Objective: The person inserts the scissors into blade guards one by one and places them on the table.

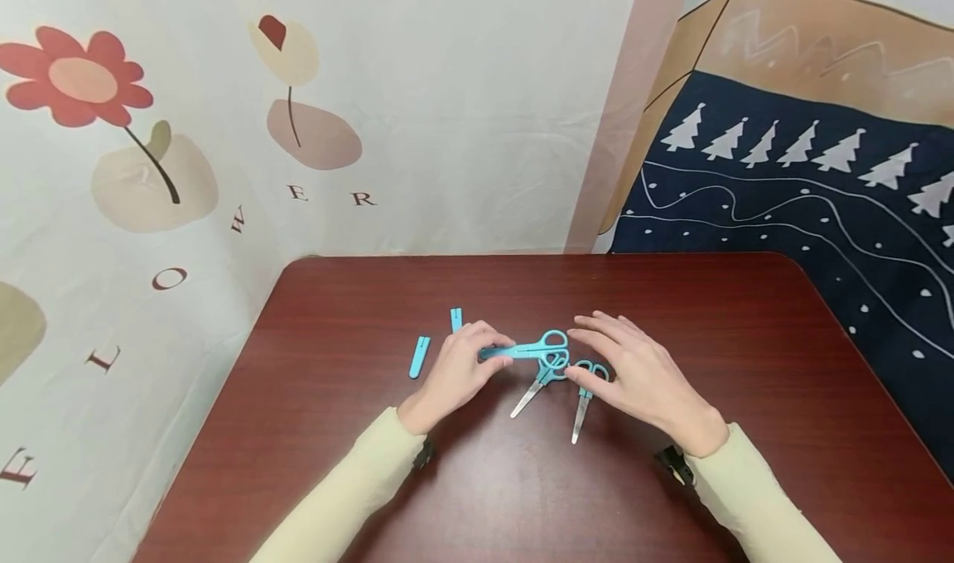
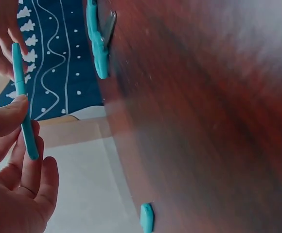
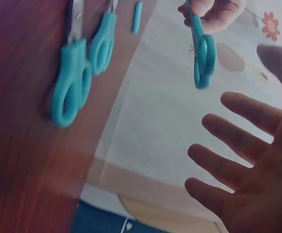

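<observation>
My left hand (image 1: 456, 374) pinches a pair of blue scissors (image 1: 525, 351) between thumb and fingers, by the blue cover over its blades. It is raised off the table, the finger loops pointing right. Close to those loops is my right hand (image 1: 648, 372), fingers spread and holding nothing; the right wrist view shows a gap between its fingers (image 3: 238, 126) and the loops (image 3: 205, 60). Below lie two more blue-handled scissors with bare metal blades, one pair (image 1: 531, 396) partly behind the held one, the other (image 1: 581, 418) by my right thumb.
Left of my left hand, a loose blue blade cover (image 1: 420, 358) lies on the dark red table (image 1: 522, 497). Another cover (image 1: 456, 319) sits behind that hand, partly hidden. A printed cloth (image 1: 462, 132) hangs along the table's back edge.
</observation>
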`<state>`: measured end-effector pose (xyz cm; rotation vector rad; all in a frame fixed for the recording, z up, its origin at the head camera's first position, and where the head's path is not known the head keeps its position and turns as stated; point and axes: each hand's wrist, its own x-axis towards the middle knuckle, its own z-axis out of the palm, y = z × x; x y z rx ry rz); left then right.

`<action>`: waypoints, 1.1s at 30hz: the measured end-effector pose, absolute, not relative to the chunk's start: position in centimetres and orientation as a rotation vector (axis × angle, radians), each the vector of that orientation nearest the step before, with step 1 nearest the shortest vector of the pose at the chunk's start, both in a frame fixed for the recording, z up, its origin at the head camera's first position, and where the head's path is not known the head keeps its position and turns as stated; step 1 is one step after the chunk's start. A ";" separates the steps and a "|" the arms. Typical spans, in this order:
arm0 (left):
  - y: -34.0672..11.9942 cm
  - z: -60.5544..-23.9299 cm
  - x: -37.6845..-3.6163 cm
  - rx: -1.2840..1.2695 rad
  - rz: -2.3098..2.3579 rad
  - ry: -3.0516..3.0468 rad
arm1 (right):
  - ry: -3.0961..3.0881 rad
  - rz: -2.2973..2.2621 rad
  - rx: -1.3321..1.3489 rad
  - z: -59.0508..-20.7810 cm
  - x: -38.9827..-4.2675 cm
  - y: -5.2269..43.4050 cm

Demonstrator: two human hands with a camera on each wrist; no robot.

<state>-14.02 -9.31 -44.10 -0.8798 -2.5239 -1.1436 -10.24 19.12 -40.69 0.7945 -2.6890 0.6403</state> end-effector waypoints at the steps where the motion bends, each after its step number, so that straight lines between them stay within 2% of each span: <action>1: -9.2 -44.1 -14.3 -0.868 -1.144 -2.543 | -2.708 0.637 0.784 -40.7 -10.2 19.4; 14: -8.2 -44.9 -17.7 -0.741 -1.063 -2.756 | -2.819 0.572 0.688 -42.3 -9.3 22.1; 33: -7.5 -45.4 -20.8 -0.645 -1.048 -2.921 | -2.861 0.535 0.644 -42.3 -8.8 23.0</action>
